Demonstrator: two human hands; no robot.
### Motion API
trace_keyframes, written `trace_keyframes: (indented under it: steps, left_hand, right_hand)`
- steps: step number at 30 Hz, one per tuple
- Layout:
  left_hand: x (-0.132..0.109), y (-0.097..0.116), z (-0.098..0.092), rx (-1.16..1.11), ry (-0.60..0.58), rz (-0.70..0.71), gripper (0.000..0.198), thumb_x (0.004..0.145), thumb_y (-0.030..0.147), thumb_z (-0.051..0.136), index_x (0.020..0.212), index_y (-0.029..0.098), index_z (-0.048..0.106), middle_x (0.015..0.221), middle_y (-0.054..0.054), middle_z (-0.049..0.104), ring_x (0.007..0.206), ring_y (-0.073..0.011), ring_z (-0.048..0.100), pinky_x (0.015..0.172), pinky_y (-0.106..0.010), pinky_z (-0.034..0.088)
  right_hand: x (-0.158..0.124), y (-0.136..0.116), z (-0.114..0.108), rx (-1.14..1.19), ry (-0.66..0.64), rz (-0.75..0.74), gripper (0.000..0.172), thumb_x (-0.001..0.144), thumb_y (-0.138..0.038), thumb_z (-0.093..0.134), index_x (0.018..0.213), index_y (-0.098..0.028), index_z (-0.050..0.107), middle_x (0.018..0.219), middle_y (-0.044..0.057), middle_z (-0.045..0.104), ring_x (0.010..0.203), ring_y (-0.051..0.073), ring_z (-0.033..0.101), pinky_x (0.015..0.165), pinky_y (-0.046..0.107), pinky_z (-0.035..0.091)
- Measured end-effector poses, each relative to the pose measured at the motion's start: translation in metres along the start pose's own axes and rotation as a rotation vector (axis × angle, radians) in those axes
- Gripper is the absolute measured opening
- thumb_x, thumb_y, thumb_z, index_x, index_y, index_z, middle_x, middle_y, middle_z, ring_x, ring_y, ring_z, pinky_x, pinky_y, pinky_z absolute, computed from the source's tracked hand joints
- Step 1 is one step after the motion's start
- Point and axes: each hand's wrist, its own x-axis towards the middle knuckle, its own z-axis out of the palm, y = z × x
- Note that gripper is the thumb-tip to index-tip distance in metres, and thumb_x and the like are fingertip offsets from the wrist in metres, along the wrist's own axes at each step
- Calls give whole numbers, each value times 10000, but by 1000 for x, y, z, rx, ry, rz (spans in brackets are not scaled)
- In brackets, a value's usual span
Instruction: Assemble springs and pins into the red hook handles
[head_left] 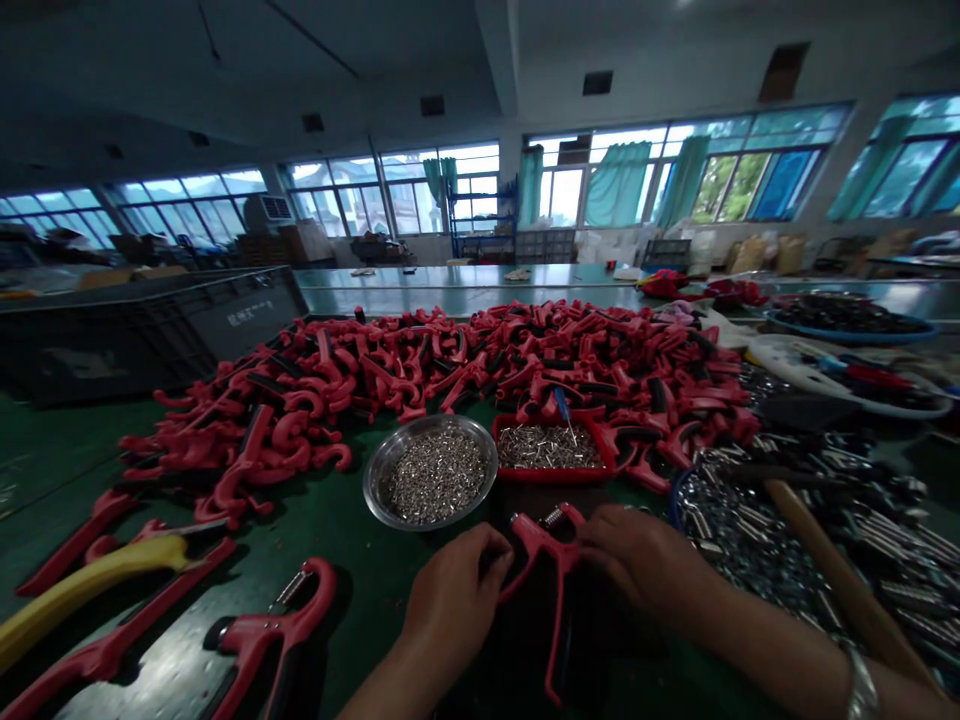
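Note:
A red hand grip strengthener (551, 550) with a coil spring near its top stands between my two hands, its handles pointing toward me. My left hand (461, 585) is closed, thumb and fingers pinched at its left handle. At the curved upper right end, my right hand (637, 555) has its fingers bent around the red hook; the fingertips are partly hidden. Just beyond are a metal bowl (371, 485) of small metal pins and a red tray (611, 465) of longer pins with a blue-handled screwdriver (562, 405) in it.
A large heap of red grip parts (450, 350) spreads across the green table. Another sprung grip strengthener (277, 630) and yellow-handled pliers (97, 590) lie at front left. On the right, a wooden-handled hammer (840, 570) rests over springs and metal parts. A grey crate (247, 315) stands back left.

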Motion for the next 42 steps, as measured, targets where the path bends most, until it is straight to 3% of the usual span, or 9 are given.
trace_keyframes:
  steps: [6,12,22,28,31,37,42]
  left_hand:
    - [-6,2,0,34,29,28,138,801,234,459,826,235,594,838,16,640,764,-148,573,662,-233,361]
    - [-4,1,-1,3,29,9,151,790,242,479,839,244,622,850,28,659,789,-139,586,682,-221,383]
    - [3,-3,-6,-135,-8,-17,158,758,298,530,795,214,658,788,13,673,748,-157,597,675,-238,415]
    - [9,0,-4,-90,37,94,170,791,272,506,820,212,662,834,-5,665,794,-161,585,702,-251,412]
    - [14,3,0,-63,18,124,163,790,245,503,843,208,653,844,-6,665,796,-162,587,694,-252,415]
    - [31,18,5,87,-15,204,149,786,208,513,843,212,650,846,-5,658,811,-160,576,722,-262,409]
    - [41,22,14,240,24,310,96,778,236,565,821,216,649,868,-8,621,829,-167,550,727,-277,400]
  right_hand:
    - [-13,8,0,43,24,57,171,815,-116,452,866,-168,607,823,62,629,759,183,601,684,322,500]
    - [-19,3,11,25,-147,28,228,815,-80,459,914,-205,621,915,49,618,844,159,595,765,290,490]
    - [-12,17,20,-188,-210,-160,280,772,-20,419,980,-138,566,931,111,608,724,210,617,605,338,527]
    - [-18,7,25,-271,-180,-146,411,649,56,366,973,-95,570,854,154,610,653,271,610,507,372,487]
    - [-17,7,27,-215,-162,-97,370,651,50,359,911,-97,578,806,146,610,631,257,603,511,354,466]
    - [-17,12,21,82,-119,61,170,795,-103,364,848,-135,522,811,98,596,731,188,584,663,308,453]
    - [-18,10,18,380,-146,256,95,739,-158,397,709,-185,483,627,13,545,563,141,522,486,241,392]
